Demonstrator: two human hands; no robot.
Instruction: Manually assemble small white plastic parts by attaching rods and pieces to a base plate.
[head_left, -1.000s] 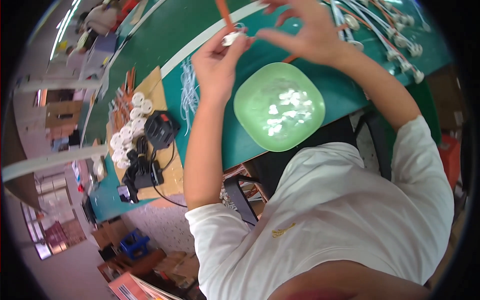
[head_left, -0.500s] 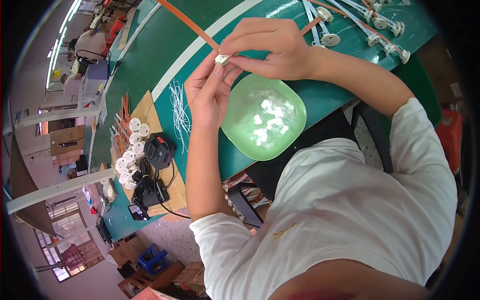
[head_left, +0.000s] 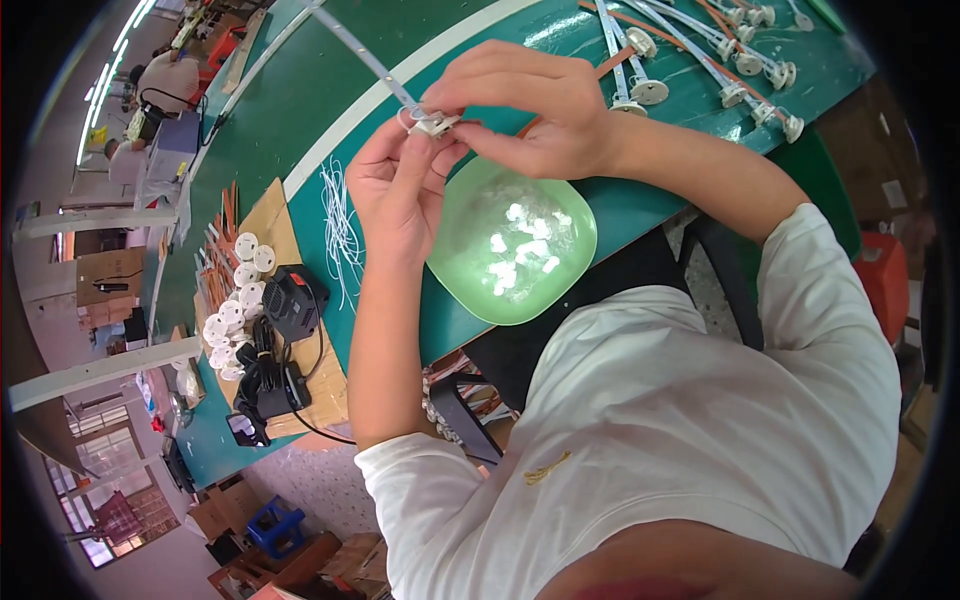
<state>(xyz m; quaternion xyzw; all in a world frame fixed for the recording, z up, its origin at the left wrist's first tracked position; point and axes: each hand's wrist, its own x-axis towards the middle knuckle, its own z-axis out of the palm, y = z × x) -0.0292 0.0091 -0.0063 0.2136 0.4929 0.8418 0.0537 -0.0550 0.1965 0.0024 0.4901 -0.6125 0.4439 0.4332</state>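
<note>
Over the far edge of a green plastic bowl (head_left: pixel 450 275), my two hands meet at a small white end piece (head_left: pixel 436 125). A narrow strip (head_left: pixel 360 55), whitish with small spots like an LED strip, runs from it toward the upper left. My left hand (head_left: pixel 398 195) pinches the piece between thumb and fingers from below. Closed over its other side, my right hand (head_left: pixel 535 110) has thumb and forefinger at the piece, and its fingers hide part of it. Thin white wire loops beside the piece. Small white bits (head_left: pixel 525 245) lie in the bowl.
Thin white wires (head_left: pixel 340 225) lie left of my left forearm. Farther left, white discs (head_left: pixel 235 310), orange strips (head_left: pixel 218 260) and a black device (head_left: pixel 293 300) with cables rest on cardboard. Strips with round white ends (head_left: pixel 735 95) lie at the upper right. Two people sit far left.
The strip and its end piece have been turned over: the strip showed orange before and shows its whitish spotted side now. My right fingers have shifted around the piece. The whole view has moved slightly.
</note>
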